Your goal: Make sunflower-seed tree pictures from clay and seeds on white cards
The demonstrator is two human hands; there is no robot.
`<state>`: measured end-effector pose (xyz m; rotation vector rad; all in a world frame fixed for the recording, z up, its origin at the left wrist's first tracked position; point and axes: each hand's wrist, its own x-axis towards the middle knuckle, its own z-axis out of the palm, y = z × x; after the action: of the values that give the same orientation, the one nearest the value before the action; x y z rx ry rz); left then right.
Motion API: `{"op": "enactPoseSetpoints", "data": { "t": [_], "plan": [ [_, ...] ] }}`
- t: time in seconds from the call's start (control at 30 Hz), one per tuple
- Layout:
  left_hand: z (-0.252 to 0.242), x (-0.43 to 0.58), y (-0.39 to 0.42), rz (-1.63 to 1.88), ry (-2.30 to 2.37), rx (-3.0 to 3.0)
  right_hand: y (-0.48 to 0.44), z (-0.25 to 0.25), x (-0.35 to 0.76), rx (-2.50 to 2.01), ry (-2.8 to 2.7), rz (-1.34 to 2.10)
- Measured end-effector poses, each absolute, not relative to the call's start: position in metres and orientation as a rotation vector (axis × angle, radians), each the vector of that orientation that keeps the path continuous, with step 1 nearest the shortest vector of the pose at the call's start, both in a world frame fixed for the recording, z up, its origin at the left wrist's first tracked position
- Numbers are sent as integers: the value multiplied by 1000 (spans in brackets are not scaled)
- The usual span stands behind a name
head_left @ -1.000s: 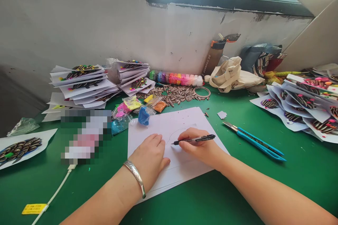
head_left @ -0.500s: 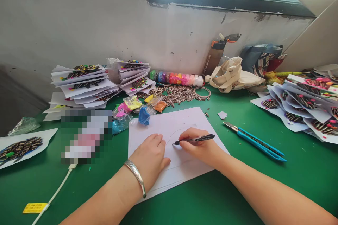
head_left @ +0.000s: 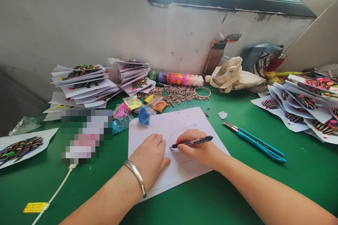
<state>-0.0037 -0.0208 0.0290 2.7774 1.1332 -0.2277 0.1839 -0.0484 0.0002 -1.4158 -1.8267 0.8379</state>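
White paper [head_left: 155,190], several sheets thick, lies on the green table in front of me. A thin curved line is drawn on the top sheet. My left hand [head_left: 151,158], with a silver bangle [head_left: 136,175] at its wrist, rests flat on the left part of the paper, holding nothing. Over the middle of the sheet my right hand [head_left: 198,151] grips a black pen [head_left: 194,141]. The pen's tip is at the paper, just right of my left fingers. A small bag of blue clay [head_left: 144,115] sits on the paper's upper left corner.
A blue utility knife [head_left: 258,144] lies right of the paper, blade out. Loose sunflower seeds [head_left: 179,95] and bags of clay [head_left: 133,102] lie behind. Stacks of seed-decorated sheets stand left [head_left: 81,88] and right [head_left: 303,102]. A white cable [head_left: 59,188] crosses the left side.
My right hand and the pen have shifted slightly left and down across the paper. My left hand stays where it was.
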Motion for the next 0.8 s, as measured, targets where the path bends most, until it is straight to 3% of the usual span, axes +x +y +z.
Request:
{"op": "enactPoseSetpoints", "data": {
  "t": [0.23, 0.43, 0.8],
  "plan": [
    [26, -4, -20, -188, 1121, 2755, -46, 2, 184, -1353, -1920, 892],
    [26, -4, -20, -181, 1113, 2748, -47, 2, 187, -1357, -1659, 1003],
    [26, -4, -20, -160, 1114, 2764, -46, -2, 183, -1341, -1889, 898]
  ]
}}
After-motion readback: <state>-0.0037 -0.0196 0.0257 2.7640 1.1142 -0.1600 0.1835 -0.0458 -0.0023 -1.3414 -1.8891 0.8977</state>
